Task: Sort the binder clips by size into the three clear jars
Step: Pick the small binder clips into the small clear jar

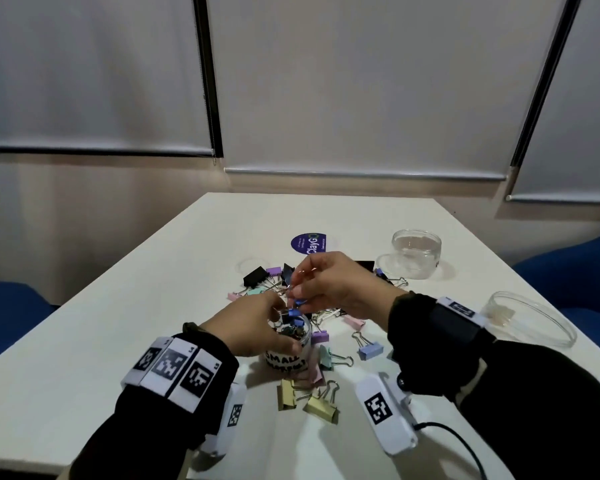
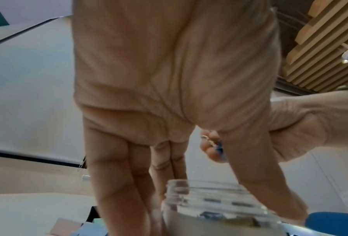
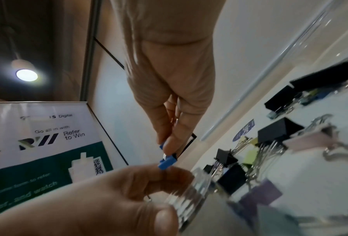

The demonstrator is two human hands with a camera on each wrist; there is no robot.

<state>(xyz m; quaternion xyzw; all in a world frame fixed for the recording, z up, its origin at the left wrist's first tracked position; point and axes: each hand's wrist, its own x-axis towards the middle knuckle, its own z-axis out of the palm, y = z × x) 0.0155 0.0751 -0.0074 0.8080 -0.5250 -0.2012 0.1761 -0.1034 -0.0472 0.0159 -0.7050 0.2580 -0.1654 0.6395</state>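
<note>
My left hand grips a small clear jar labelled "SMALL", with several small clips inside. Just above its mouth, my right hand pinches a small blue binder clip. A second small blue clip sits at the jar's mouth. In the right wrist view the pinched blue clip is between my fingertips, and the other blue clip is just below it, beside my left hand's fingers. The left wrist view shows my fingers round the jar.
Mixed binder clips lie heaped behind the jar, with yellow ones, a green one and a lilac one nearer me. An empty clear jar stands back right. A shallow clear container lies at the right edge.
</note>
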